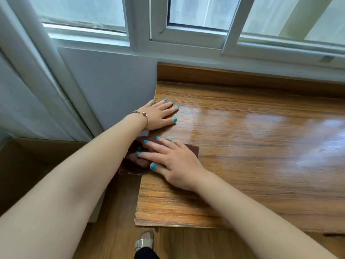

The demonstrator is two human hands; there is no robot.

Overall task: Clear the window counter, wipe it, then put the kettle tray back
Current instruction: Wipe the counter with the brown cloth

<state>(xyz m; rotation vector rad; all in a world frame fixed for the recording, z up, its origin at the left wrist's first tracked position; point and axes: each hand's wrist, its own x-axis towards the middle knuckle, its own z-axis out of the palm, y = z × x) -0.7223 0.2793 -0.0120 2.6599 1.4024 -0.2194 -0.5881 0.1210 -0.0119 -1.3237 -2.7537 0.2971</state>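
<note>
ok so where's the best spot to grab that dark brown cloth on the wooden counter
Probably the dark brown cloth corner lying flat past the right hand, pinched from the right side. The rest is pinned under the straight fingers or hangs over the wooden counter left edge, where the left hand and forearm crowd the approach.

I see the wooden counter [261, 146] running bare and glossy to my right, open room for a hand to sweep. On its left edge a grey wall panel [108, 86] stands upright, blocking any move that way. Along the back a raised wooden lip [242, 79] under the window frame [186, 43] closes off the far side. My left hand [160, 114] lies flat in that corner; my right hand [173, 161] presses a brown cloth [192, 149] at the left edge.
</note>
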